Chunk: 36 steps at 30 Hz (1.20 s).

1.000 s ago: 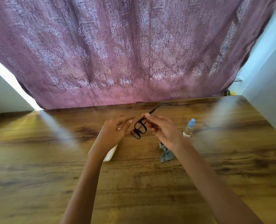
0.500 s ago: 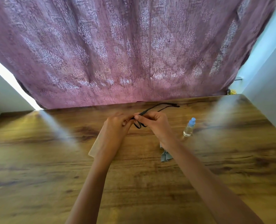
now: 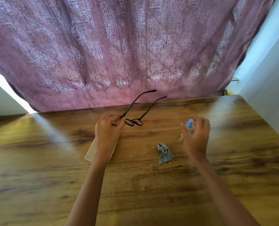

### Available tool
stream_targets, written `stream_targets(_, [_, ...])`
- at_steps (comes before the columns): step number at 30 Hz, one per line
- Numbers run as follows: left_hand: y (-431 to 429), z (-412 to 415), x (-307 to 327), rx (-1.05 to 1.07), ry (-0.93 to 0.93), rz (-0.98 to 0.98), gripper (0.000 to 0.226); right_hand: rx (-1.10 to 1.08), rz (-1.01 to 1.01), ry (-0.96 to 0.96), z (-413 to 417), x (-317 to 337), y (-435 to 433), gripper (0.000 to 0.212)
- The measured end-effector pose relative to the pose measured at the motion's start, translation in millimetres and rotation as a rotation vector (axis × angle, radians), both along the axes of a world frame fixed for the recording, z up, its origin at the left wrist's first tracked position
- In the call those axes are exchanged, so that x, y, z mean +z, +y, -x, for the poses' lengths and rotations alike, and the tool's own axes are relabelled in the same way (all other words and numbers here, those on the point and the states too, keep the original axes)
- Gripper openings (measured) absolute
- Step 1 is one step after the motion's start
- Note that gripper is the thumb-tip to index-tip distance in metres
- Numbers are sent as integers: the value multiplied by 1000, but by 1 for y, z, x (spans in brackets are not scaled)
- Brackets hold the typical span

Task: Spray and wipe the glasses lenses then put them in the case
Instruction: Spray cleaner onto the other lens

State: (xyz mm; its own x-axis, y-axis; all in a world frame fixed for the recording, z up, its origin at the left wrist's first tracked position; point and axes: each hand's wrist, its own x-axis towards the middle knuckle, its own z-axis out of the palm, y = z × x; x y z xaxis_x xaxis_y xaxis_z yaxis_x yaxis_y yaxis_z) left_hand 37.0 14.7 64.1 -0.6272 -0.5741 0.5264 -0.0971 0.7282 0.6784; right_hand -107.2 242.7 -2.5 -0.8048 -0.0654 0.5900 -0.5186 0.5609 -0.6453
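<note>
The glasses (image 3: 133,122), arms now unfolded, hang above the tabletop (image 3: 37,160), pinched at one hinge by the left hand (image 3: 108,128) alone. The right hand (image 3: 196,134) has let go and now curls around the spray bottle (image 3: 189,126), whether touching is unclear. The cloth (image 3: 164,153) lies between the hands.

Glossy wood-grain table (image 3: 135,185), crumpled cloth (image 3: 164,154) (grey, matt), patterned woven curtain (image 3: 135,46).
</note>
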Motion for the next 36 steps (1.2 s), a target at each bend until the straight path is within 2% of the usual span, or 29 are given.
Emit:
stream_targets(3, [-1, 1, -2, 16, 22, -32, 12, 14, -25, -41, 8, -18, 8, 39])
stream_targets(14, [-2, 0, -11, 21, 72, -241, 20, 169, -157, -73, 24, -40, 11, 43])
stream_targets(22, [0, 4, -24, -44, 175, -462, 28, 287, -2, -223, -22, -14, -10, 39])
stream_targets(26, [7, 8, -26, -65, 198, -441, 27, 410, 51, -245, -58, 11, -35, 39])
stream_targets(29, [14, 13, -26, -99, 245, -509, 32, 531, 32, -203, -72, 35, -53, 38])
stream_targets(32, [18, 17, -26, -134, 264, -520, 25, 592, 6, -172, -75, 55, -66, 37])
stream_targets(36, [17, 17, -29, -157, 270, -529, 20, 573, -125, -144, -71, 66, -76, 51])
